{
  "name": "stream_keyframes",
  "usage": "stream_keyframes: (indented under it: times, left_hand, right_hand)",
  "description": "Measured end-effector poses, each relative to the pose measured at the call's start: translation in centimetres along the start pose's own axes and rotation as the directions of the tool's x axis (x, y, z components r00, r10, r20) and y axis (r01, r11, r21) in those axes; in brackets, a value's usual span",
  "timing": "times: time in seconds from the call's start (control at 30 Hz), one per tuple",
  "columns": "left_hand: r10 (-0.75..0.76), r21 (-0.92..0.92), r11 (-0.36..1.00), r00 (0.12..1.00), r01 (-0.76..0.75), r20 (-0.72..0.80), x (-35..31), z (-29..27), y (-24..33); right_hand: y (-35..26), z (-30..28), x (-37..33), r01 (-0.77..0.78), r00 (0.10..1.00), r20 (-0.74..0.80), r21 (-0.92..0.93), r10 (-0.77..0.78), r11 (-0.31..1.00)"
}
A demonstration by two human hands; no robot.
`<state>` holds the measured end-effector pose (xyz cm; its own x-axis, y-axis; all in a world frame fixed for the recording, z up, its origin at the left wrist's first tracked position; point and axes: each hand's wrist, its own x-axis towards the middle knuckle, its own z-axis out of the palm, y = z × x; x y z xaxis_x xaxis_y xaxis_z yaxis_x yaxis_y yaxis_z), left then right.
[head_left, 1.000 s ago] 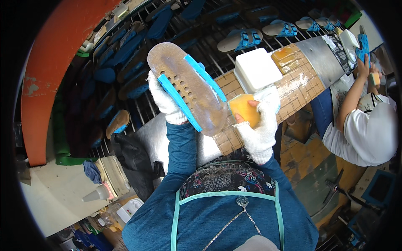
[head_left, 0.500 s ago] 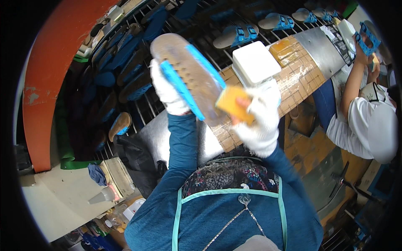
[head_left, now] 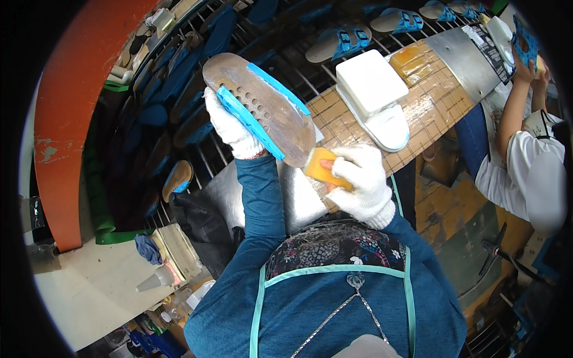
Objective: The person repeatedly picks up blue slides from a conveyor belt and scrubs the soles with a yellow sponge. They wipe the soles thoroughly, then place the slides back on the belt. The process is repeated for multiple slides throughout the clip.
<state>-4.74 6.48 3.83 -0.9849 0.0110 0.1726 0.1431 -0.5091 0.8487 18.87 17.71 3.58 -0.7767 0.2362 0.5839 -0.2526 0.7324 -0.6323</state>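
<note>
white container [head_left: 371, 83] near yellow sponge [head_left: 320, 169], racked sandals [head_left: 391, 22]

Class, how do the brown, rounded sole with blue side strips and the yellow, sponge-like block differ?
The brown sole is much longer than the yellow block. The sole is perforated; the block looks plain. The left hand holds the sole, the right hand the block. Both are gripped by white-gloved hands.

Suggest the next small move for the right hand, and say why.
Probably ease the yellow sponge a little along the rim of the sandal: the right hand holds the sponge right at the sandal's near end, while the left hand supports the sandal with its underside toward the camera.
</note>
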Motion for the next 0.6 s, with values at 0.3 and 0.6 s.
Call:
stream_keyframes:
  times: [0.3, 0.6]
  left_hand:
    - [0.264, 0.298, 0.911, 0.958, -0.286, 0.112, 1.0, -1.6, -1.1]
    - [-0.092, -0.114, 0.991, 0.97, 0.068, -0.224, 2.7, -6.8, 1.2]
  right_hand:
    - [0.0, 2.3, -0.7, 0.074, 0.992, -0.105, 0.061, -0.067, 0.995]
    - [5.1, 3.0, -4.5, -0.442, 0.747, 0.35, 0.897, 0.565, 0.028]
